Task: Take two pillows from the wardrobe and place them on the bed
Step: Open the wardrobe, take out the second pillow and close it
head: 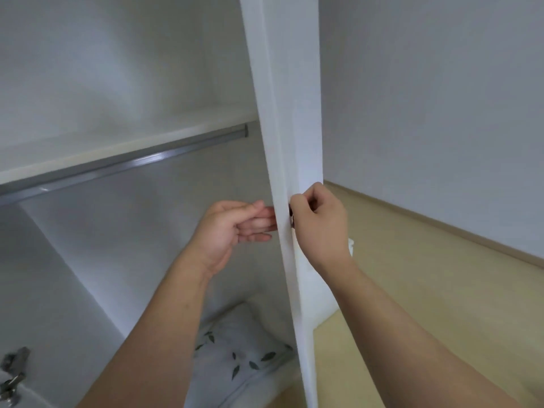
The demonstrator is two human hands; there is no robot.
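The white wardrobe stands open in front of me, its right door (290, 136) seen edge-on down the middle of the view. My right hand (319, 228) is closed around a small dark handle on the door's outer face. On the inner side, my left hand (228, 231) has its fingers curled against the door's edge. At the wardrobe's bottom lies a white pillow with a dark leaf print (235, 354), partly hidden behind my left forearm. No bed is in view.
A white shelf (117, 148) crosses the wardrobe with a metal hanging rail (126, 166) under it. A metal hinge (13, 375) shows at the bottom left. To the right are a beige floor (426, 275) and a white wall.
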